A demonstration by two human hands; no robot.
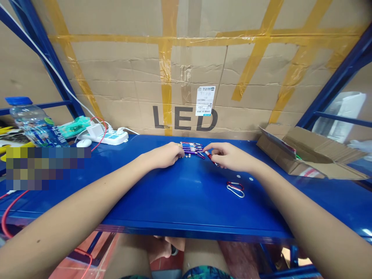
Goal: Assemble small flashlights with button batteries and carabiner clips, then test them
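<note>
A row of blue and purple pens (192, 147) lies side by side near the back of the blue table. My left hand (168, 154) has its fingers curled against the pens' left ends; its fingertips are partly hidden. Just below the row sit a few tiny silvery round pieces (188, 155). My right hand (226, 155) pinches a small red flashlight (208, 154), a short tube with silvery parts, tilted beside the pens' right ends. Nearer to me than that hand lie a red carabiner (236, 185) and a silver carabiner (235, 192), touching each other.
Two small pale discs (245, 178) lie below my right wrist. An opened cardboard box (302, 155) stands at the right. On the left are a water bottle (36, 122), a white power strip (116, 137) and cables. A large taped carton (130, 85) rises behind the table (180, 205).
</note>
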